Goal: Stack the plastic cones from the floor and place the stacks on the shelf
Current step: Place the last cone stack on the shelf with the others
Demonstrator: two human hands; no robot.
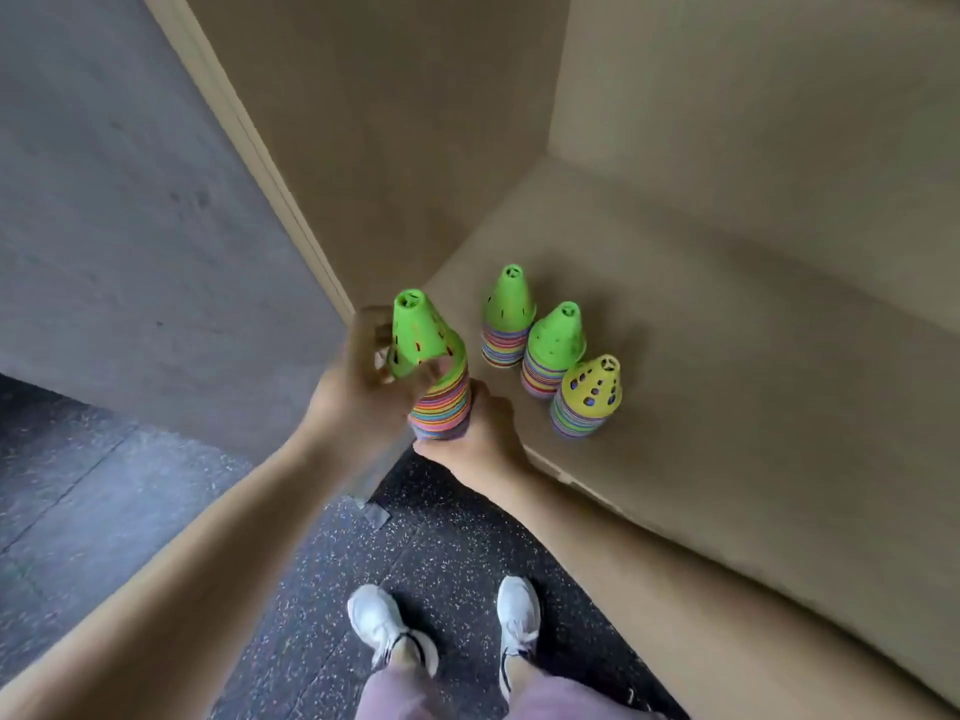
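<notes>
Centrally, a held stack of nested plastic cones, its lower part banded in many colours, stands upright at the near left corner of the shelf. Whether its base touches the shelf board cannot be told. A green top cone, pierced with small holes, crowns the stack and sits slightly askew on the cones beneath.

The left hand comes in from the left and grasps the green top cone, fingers and thumb curled round its lower skirt; the hand is blurred, so finer detail is not legible. The right hand grips the held stack low down from the right, fingers wrapped behind the coloured bands, directly below and to the right of the left hand.

Beyond the right hand, three further stacks stand on the shelf, upright and close together in a diagonal row. Farthest from the hand is a green-topped stack. Just beside it stands a second green-topped stack. Nearest the right hand is a yellow-topped stack, which appears to touch its neighbour.

Below both forearms lies a dark speckled floor, with a scrap of grey tape under the left wrist. Two white shoes stand on the floor beneath the hands. To the left of the left hand rises a grey wall, which meets the pale side panel of the shelf.
</notes>
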